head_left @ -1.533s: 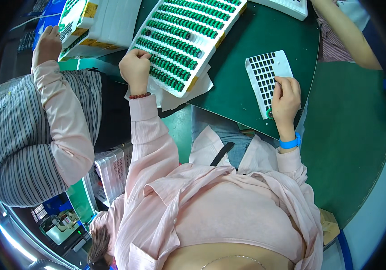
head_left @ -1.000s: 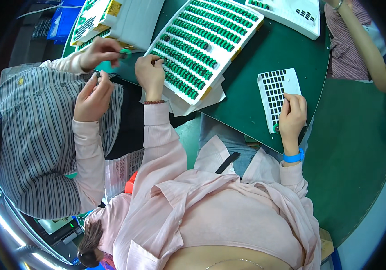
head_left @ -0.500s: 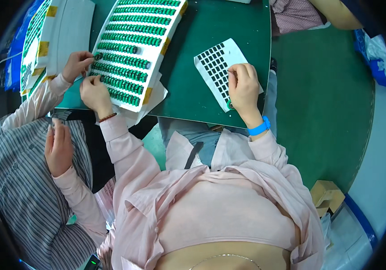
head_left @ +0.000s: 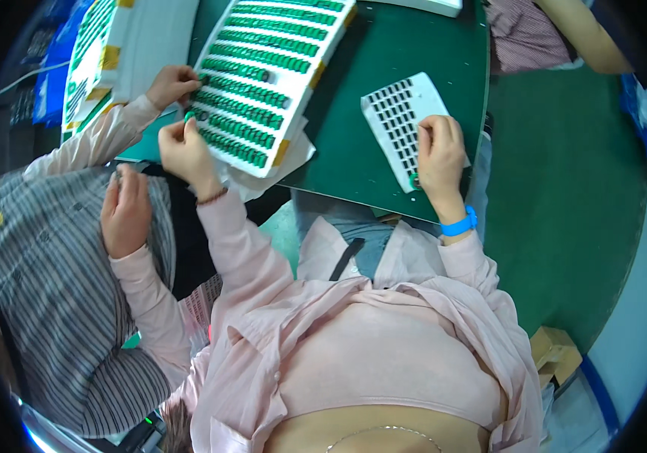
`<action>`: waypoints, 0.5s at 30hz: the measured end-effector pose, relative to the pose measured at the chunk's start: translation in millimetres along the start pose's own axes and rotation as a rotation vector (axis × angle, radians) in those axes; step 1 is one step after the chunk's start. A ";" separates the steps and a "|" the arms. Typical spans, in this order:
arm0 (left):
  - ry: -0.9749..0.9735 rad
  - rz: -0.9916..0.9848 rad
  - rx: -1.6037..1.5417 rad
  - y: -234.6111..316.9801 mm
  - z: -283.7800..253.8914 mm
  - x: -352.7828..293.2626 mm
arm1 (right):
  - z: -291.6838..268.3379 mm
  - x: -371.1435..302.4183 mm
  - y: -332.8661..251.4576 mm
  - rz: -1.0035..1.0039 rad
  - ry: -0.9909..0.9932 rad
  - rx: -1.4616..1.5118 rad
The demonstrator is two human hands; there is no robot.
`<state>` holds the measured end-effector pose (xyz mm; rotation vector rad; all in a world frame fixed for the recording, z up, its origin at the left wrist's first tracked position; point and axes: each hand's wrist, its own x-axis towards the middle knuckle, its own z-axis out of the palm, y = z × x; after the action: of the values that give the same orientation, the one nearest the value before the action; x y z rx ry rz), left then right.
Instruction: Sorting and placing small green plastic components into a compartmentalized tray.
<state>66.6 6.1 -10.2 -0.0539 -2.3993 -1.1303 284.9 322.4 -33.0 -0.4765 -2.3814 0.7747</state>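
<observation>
My left hand is closed at the near left corner of a white foam tray, pinching a small green ring-shaped part at its fingertips. Rows of similar green and dark parts fill the tray. At the right, my right hand hovers on the edge of a white sheet of small black squares, thumb and fingers pressed together. What sits between those fingertips, if anything, is hidden. Beside that hand, one green ring lies at the sheet's near end.
A co-worker's hand reaches to the tray's left edge; that person's other hand is near their lap. White foam trays are stacked at far left. Another person's arm shows at far right. A cardboard box stands lower right.
The whole view has shifted, so things appear further right. My left hand has drawn slightly back from the tray's parts, and a green ring now shows in its fingertips. The right hand stays by the sheet.
</observation>
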 end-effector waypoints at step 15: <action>-0.761 -0.869 -1.130 130.8 16.2 -179.4 | -11.8 -19.0 -63.0 0.756 -0.464 1.111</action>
<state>248.9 133.7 -4.4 0.2548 -1.9211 -3.2173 297.4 269.8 6.1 -0.7283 -1.6400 2.5265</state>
